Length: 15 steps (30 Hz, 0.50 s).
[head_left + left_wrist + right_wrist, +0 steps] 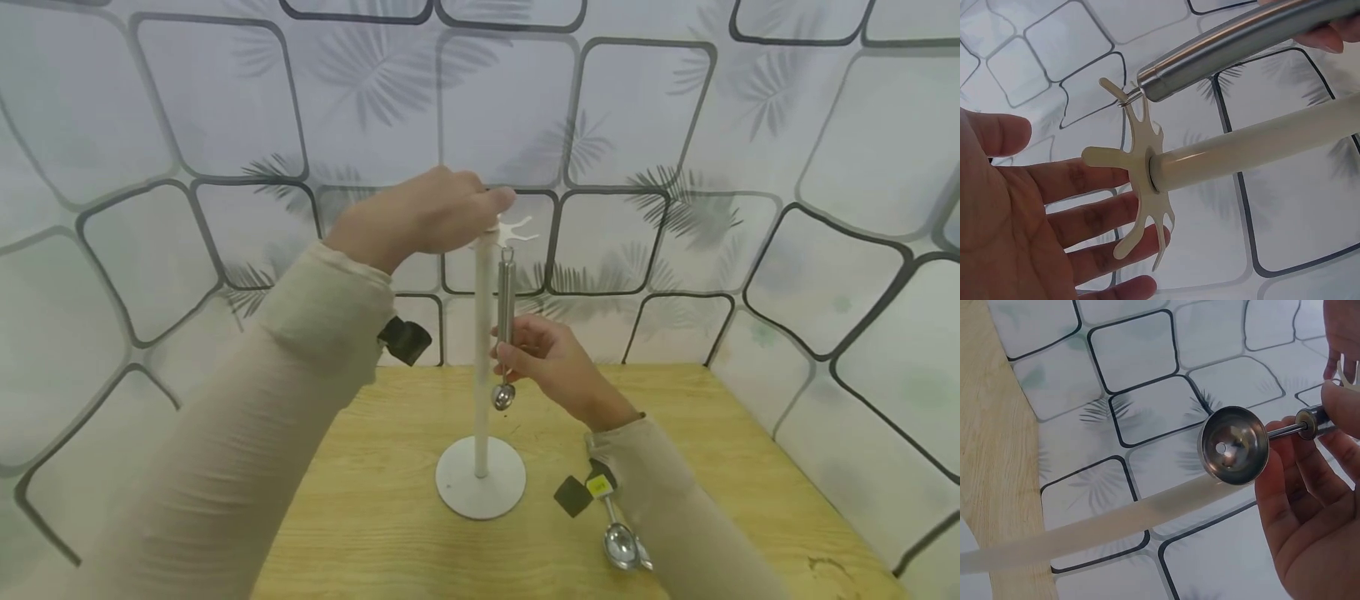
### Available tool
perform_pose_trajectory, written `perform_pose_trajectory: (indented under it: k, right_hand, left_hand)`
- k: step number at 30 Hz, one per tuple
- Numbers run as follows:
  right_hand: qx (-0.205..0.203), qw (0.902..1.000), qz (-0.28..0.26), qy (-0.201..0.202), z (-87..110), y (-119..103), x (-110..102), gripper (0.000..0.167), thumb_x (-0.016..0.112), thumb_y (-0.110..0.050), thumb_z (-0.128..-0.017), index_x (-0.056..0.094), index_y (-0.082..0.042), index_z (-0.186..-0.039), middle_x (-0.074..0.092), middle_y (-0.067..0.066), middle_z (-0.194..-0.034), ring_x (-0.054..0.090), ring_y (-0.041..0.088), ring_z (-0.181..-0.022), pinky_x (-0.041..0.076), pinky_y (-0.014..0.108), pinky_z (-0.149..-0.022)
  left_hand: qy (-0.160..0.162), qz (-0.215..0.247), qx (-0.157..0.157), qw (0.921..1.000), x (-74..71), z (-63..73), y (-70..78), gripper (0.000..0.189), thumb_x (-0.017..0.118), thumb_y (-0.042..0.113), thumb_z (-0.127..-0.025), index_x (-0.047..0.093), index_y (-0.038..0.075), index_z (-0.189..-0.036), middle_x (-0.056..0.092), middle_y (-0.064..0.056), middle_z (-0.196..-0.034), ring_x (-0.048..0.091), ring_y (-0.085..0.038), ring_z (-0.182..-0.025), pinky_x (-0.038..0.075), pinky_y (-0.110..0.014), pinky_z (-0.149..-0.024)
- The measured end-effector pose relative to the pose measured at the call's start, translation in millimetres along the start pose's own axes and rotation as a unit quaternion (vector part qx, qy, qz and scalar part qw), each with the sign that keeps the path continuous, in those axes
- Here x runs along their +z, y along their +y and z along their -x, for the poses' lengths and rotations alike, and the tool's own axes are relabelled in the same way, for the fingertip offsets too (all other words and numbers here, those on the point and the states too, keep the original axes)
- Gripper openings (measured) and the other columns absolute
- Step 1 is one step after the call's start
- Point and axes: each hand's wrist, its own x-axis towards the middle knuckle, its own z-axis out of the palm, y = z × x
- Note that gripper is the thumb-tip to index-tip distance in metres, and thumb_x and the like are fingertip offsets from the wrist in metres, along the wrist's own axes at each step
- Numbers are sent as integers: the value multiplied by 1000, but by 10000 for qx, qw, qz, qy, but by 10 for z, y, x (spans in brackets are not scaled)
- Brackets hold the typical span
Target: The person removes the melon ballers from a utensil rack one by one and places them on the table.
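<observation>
A white stand [481,375] with a round base rises from the table, topped by a ring of hooks [1141,159]. From one hook hangs a steel melon baller [507,292], its wire loop over the prong. My right hand [551,362] pinches the lower end of its handle between thumb and fingers. In the right wrist view the small scoop [1233,445] shows a hole in its bowl. My left hand [431,212] is at the stand's top, fingers extended behind the hook ring in the left wrist view; contact there is hard to tell.
On the wooden table [360,475], to the right of the base, lie a steel spoon-like utensil [621,546] and another partly hidden under my right sleeve. A yellow tag [599,486] shows beside them. A patterned sheet [502,108] stands behind and at both sides.
</observation>
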Motion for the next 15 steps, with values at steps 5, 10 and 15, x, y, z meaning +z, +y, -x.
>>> perform_pose_trajectory:
  k: [5,10,15]
  right_hand:
    - [-119,9999,-11,17,26,-36,-19,31,62,-8,-95,54,10,-118,65,5,-92,65,21,-81,56,37,-72]
    - [-223,9996,149,69,70,-115,-69,34,62,-11,-95,54,12,-118,65,6,-92,65,18,-80,56,34,-70]
    - [-246,9991,333,46,131,-177,-146,40,64,-18,-95,54,11,-120,65,8,-94,65,19,-81,56,35,-71]
  left_hand:
    - [9,31,-71,10000,1,26,-9,68,16,55,-101,37,13,-150,33,-7,-154,27,-30,-141,22,-50,-113]
    - [14,-43,-122,9999,10,24,6,70,16,58,-100,32,14,-152,31,-7,-155,27,-30,-141,22,-50,-112]
    - [-30,-95,-127,9999,16,15,18,68,19,56,-100,37,14,-150,33,-7,-154,31,-30,-139,26,-51,-110]
